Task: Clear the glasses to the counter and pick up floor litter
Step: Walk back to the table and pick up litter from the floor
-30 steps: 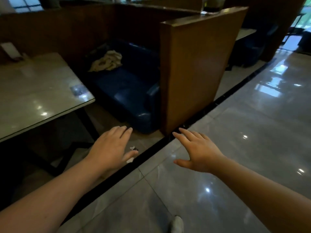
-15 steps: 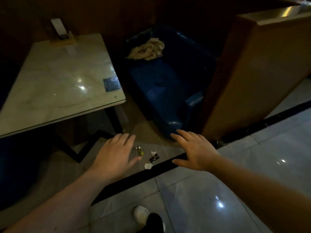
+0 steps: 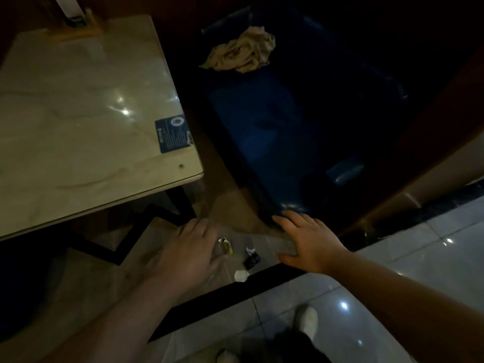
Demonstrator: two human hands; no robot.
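Note:
Three bits of litter lie on the dim floor between my hands: a yellow and silver wrapper (image 3: 225, 245), a black wrapper (image 3: 252, 259) with a white tip, and a small white crumpled scrap (image 3: 241, 275) beside a black floor strip (image 3: 222, 302). My left hand (image 3: 187, 254) hovers just left of the yellow wrapper, fingers spread, holding nothing. To the right of the litter hovers my right hand (image 3: 307, 242), also spread and empty. No glasses are in view.
A pale marble table (image 3: 78, 121) with a blue card (image 3: 173, 137) and black legs stands at the left. A blue sofa (image 3: 282, 132) carrying a crumpled beige cloth (image 3: 241, 52) sits behind the litter. A wooden partition (image 3: 432, 174) rises at right. My white shoes (image 3: 309, 322) stand on glossy tiles.
My view has tilted down and closed in on the booth floor. The litter between my hands has come into full view, and both hands have dropped nearer to it, still empty.

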